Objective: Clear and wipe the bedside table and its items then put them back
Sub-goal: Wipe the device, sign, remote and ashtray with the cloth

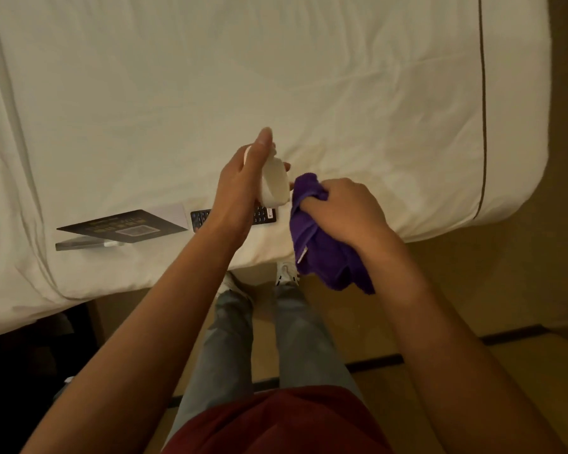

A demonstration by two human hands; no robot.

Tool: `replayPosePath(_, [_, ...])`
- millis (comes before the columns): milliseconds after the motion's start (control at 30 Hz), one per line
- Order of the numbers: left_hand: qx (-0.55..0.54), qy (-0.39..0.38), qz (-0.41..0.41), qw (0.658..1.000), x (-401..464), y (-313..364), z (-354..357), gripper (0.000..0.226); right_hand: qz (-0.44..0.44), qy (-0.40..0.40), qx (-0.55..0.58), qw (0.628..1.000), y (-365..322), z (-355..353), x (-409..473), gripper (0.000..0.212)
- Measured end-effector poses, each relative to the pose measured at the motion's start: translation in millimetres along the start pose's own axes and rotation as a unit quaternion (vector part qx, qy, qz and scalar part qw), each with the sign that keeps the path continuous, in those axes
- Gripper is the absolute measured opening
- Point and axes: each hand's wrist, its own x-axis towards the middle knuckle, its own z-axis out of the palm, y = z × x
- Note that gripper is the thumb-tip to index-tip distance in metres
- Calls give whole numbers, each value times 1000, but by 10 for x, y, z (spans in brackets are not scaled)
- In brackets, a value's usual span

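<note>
My left hand (240,188) grips a small round white object (274,183), held tilted over the bed's edge. My right hand (345,208) is closed on a bunched purple cloth (325,253), and the cloth's top touches the white object's right side. On the white bed sheet (276,77) lie a black remote control (200,217), partly hidden by my left wrist, a dark card stand (122,229) and a pale paper (173,213) behind it.
The bed fills the upper frame, with a dark seam (482,109) down its right side. Tan carpet (473,290) lies below and to the right. A dark piece of furniture (20,365) sits at the lower left. My legs and shoes stand at the bed's edge.
</note>
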Motion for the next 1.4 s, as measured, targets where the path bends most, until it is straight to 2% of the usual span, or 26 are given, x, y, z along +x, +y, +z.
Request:
replayPosePath(67, [-63, 4, -19, 998, 99, -156, -10, 50, 50, 18, 80, 995, 182, -22, 8, 31])
replayPosePath(100, [-37, 22, -17, 999, 148, -234, -1, 44, 61, 32, 101, 992, 255, -30, -9, 32])
replayPosePath(167, [80, 48, -2, 996, 214, -376, 34, 36, 76, 47, 126, 988, 380, -1, -44, 35])
replayPosePath(267, [214, 17, 53, 975, 319, -532, 87, 26, 109, 42, 175, 978, 518, 22, -81, 36])
replayPosePath(433, [377, -9, 97, 921, 555, -678, 110, 34, 140, 56, 197, 969, 685, 29, -103, 30])
replayPosePath(667, [449, -74, 92, 886, 763, -830, 218, 42, 135, 53, 200, 969, 789, 58, -83, 28])
replayPosePath(800, [479, -80, 90, 870, 804, -884, 258, 42, 128, 53, 199, 970, 821, 53, -56, 30])
replayPosePath(933, [478, -89, 97, 869, 818, -950, 251, 43, 121, 51, 196, 972, 824, 37, -18, 31])
replayPosePath(1133, [528, -53, 144, 836, 849, -1045, 284, 39, 107, 53, 193, 974, 782, 27, 41, 32])
replayPosePath(1400, [618, 2, 198, 761, 818, -1095, 304, 47, 83, 69, 211, 972, 735, 21, 58, 29])
